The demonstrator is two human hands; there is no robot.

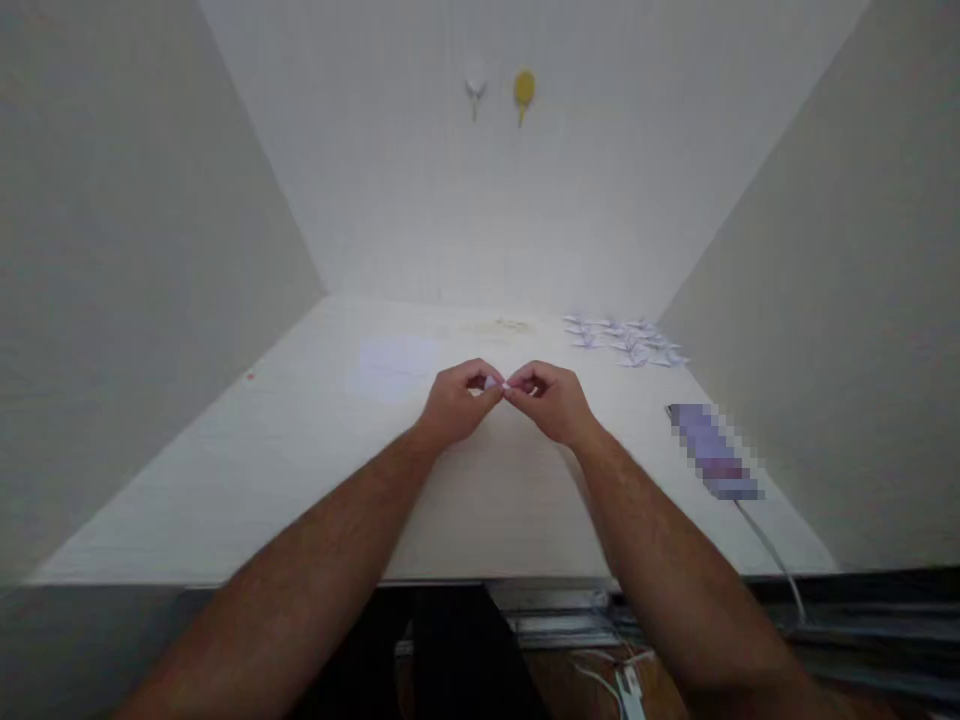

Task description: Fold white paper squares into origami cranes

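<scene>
Above the middle of the white table [315, 470], my left hand [463, 402] and my right hand [551, 400] meet at the fingertips. Between them is a small piece of folded white paper [491, 383], pinched by the thumb and fingers of both hands. Much of the paper is hidden by the fingers, so its full shape cannot be made out. Behind my left hand, a pale sheet of paper [394, 365] lies flat on the table. Several folded white paper cranes [630, 345] stand in a group at the back right.
At the right, a blurred-out phone-like device [712, 450] lies with a white cable [772, 555] running over the table's front edge. Walls enclose both sides and the back. A white hook [475, 80] and a yellow hook [524, 88] are on the back wall. Small bits [512, 324] lie near it.
</scene>
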